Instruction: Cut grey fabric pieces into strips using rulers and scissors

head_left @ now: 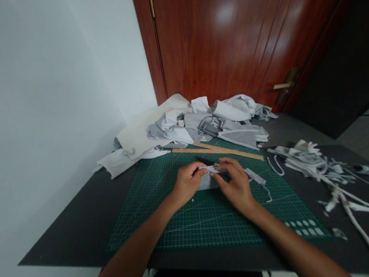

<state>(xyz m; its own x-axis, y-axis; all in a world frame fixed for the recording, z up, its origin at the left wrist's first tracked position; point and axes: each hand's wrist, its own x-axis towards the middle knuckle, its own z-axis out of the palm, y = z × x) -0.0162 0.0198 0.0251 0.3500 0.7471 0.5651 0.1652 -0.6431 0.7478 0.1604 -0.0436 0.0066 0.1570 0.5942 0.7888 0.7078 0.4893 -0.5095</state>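
Left hand and right hand both pinch the small, pale-grey fabric piece, toward twelve o'clock on the green gridded cutting mat. Upper edge gathered, lower part flat; handling seemingly midway.

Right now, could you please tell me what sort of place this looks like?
Probably a sewing or fabric-cutting workspace: a green gridded cutting mat, two thin tan rulers and heaped grey and white fabric pieces lie on a dark tabletop.
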